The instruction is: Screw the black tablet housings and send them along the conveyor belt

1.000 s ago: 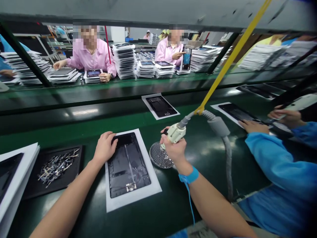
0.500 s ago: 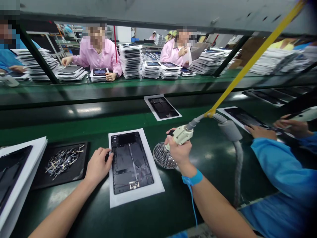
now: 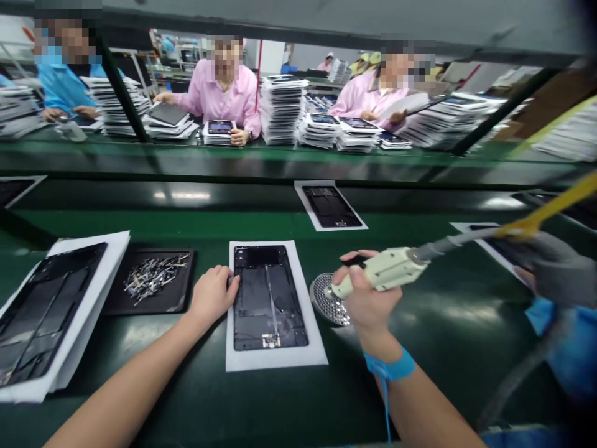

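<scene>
A black tablet housing [image 3: 252, 292] lies on a white paper sheet [image 3: 275, 361] in front of me, a thin light ribbon running down it to a small board at its lower end. My left hand [image 3: 212, 295] is at its left edge, fingers curled and thumb against the rim; a small dark spot shows between the fingers. To the right, my right hand [image 3: 373, 305] is wrapped round a pale green electric screwdriver [image 3: 394, 269], its nose pointing left and down. Beneath that nose is a round metal plate full of small holes [image 3: 326, 297]. The driver's tip is hidden behind my hand.
Left stand a black tray [image 3: 184, 289] of small metallic parts and tilted sheets with another housing [image 3: 56, 311]. A further housing [image 3: 331, 206] lies beyond. A yellow strap [image 3: 550, 208] and grey cable hang at right. Co-workers sit across the bench behind paper stacks [image 3: 283, 112].
My view has swung left, so the bench things appear further right. The screwdriver in my right hand has tipped flatter, its nose over the round plate. My left hand stays at the housing's edge.
</scene>
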Available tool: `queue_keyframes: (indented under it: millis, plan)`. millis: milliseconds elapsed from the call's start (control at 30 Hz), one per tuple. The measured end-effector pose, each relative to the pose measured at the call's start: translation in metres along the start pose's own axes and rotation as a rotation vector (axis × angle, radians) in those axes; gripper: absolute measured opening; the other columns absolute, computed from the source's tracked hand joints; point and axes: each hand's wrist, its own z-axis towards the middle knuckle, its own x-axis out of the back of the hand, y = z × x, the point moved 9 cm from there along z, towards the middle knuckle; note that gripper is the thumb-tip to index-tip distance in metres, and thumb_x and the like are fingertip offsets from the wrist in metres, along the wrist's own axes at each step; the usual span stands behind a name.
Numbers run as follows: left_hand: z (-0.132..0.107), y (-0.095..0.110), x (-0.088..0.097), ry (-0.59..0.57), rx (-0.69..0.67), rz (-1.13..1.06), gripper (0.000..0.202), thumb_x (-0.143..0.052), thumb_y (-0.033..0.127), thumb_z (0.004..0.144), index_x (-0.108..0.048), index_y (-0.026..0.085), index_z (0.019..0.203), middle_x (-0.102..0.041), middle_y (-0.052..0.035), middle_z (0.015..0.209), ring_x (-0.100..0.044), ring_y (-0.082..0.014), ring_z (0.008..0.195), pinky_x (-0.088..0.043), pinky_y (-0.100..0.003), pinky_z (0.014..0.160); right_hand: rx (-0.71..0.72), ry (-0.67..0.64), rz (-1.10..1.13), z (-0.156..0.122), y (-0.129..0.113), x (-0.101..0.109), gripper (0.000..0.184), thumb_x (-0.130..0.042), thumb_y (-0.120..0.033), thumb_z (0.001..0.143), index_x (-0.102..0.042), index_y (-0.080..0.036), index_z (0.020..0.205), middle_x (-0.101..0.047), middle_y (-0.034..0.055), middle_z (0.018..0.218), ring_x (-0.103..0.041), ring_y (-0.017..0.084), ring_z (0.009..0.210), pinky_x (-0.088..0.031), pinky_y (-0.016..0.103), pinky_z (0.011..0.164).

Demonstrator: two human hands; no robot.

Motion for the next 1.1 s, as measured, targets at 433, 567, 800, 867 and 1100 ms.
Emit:
queue_keyframes:
  millis: [433,567,800,867,1100]
  plan:
    - [0.0,0.003,-0.006,-0.088,0.044,0.007,0.023,-0.051,0.034,0.102,-0.066,0.018,0.097,-0.071,-0.0085,0.1,-0.066,-0.0243,0.097,-0.047,-0.034,0.084,-0.143,-0.553,0.246,-0.104,-0.004,-0.095,0.029,-0.069,-0.027,0.092,-0.059,-0.03,0.12,-0.065,0.0023,0.1,-0.064,0.009,0.054,-0.058,0.025,0.05]
    - [-0.002,0.004,-0.002,-0.109,0.058,0.019,0.027,-0.047,0.035,0.103,-0.066,0.017,0.1,-0.071,-0.0095,0.102,-0.067,-0.025,0.101,-0.049,-0.034,0.086,-0.165,-0.563,0.196,-0.106,0.002,-0.095,0.027,-0.07,-0.033,0.091,-0.059,-0.027,0.115,-0.065,0.0014,0.091,-0.062,0.011,0.053,-0.057,0.026,0.049]
    - [-0.021,0.011,-0.004,-0.331,0.242,0.158,0.04,-0.04,0.04,0.103,-0.066,0.01,0.108,-0.073,-0.02,0.104,-0.073,-0.0346,0.097,-0.055,-0.041,0.078,-0.125,-0.602,0.14,-0.114,0.005,-0.1,0.026,-0.073,-0.031,0.086,-0.061,-0.026,0.108,-0.067,0.0011,0.086,-0.06,0.012,0.057,-0.057,0.027,0.053]
    - [-0.025,0.018,-0.007,-0.362,0.267,0.152,0.037,-0.035,0.029,0.104,-0.064,0.009,0.111,-0.073,-0.0206,0.106,-0.074,-0.0342,0.099,-0.055,-0.04,0.08,-0.112,-0.614,0.129,-0.115,0.005,-0.102,0.026,-0.074,-0.03,0.085,-0.063,-0.026,0.108,-0.068,0.0015,0.088,-0.06,0.013,0.057,-0.056,0.027,0.052]
    - [-0.016,-0.001,0.003,-0.189,0.367,0.029,0.031,-0.037,0.03,0.105,-0.063,0.014,0.105,-0.075,-0.0169,0.101,-0.074,-0.0302,0.098,-0.054,-0.036,0.082,-0.178,-0.44,0.256,-0.075,-0.007,-0.075,0.019,-0.071,-0.027,0.089,-0.061,-0.026,0.106,-0.068,0.0003,0.089,-0.06,0.01,0.051,-0.053,0.023,0.045]
